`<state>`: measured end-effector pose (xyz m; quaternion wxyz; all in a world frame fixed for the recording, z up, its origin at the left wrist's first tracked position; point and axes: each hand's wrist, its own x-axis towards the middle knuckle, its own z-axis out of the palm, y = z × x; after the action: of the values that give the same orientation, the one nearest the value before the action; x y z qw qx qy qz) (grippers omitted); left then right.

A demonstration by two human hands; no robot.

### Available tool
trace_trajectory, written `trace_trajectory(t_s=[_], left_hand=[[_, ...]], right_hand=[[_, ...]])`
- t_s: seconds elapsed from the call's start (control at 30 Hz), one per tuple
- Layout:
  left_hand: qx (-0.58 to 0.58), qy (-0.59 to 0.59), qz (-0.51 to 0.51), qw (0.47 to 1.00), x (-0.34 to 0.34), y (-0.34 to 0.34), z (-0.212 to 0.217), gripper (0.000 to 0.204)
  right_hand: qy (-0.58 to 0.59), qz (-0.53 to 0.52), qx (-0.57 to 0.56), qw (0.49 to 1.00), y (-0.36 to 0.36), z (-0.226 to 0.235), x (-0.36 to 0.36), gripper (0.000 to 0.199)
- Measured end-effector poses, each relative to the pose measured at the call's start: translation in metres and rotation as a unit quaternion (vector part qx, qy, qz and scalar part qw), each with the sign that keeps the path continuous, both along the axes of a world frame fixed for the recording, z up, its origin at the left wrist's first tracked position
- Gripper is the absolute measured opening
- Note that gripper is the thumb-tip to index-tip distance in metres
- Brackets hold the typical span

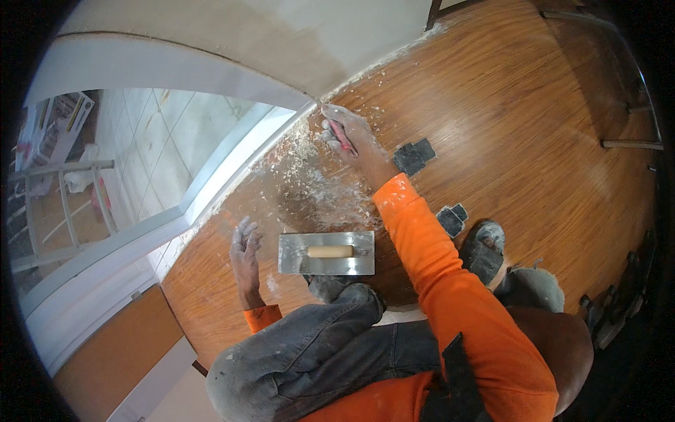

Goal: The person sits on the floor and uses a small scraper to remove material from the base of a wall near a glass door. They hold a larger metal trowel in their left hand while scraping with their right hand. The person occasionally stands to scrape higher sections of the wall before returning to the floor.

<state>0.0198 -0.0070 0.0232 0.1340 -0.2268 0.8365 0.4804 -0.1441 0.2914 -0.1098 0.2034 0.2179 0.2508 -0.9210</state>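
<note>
My right hand [356, 135], dusted white, reaches to the foot of the wall corner by the door frame. It is closed round a small pink-handled tool [342, 135]; the working end is hidden, so its exact kind cannot be told. To the left, my left hand [245, 247] hovers over or rests on the floor with fingers extended, white powder on the fingertips and nothing in it. Between my arms a rectangular steel plastering trowel [328, 252] lies in front of my foot, its wooden handle upward. Pale flakes and powder [302, 165] cover the boards below my right hand.
Dark flat pieces [415, 156] lie right of my forearm, with smaller ones [452, 219] near my sandalled foot [485, 250]. The white door frame [211, 176] runs along the left, a pale rack [63, 204] beyond it. Metal furniture legs [633, 145] stand at right.
</note>
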Motion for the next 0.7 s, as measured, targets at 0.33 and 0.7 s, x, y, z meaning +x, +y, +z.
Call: trace_trajectory(t_s=[0.33, 0.7], left_hand=[[-0.005, 0.005, 0.005, 1.0, -0.001, 0.004, 0.0, 0.054], [-0.007, 0.003, 0.007, 1.0, 0.003, -0.001, 0.0, 0.056]], right_hand=[[-0.016, 0.041, 0.136, 0.99, 0.008, 0.004, -0.001, 0.039], [-0.077, 0.015, 0.06, 0.995, -0.008, 0.006, -0.012, 0.036]])
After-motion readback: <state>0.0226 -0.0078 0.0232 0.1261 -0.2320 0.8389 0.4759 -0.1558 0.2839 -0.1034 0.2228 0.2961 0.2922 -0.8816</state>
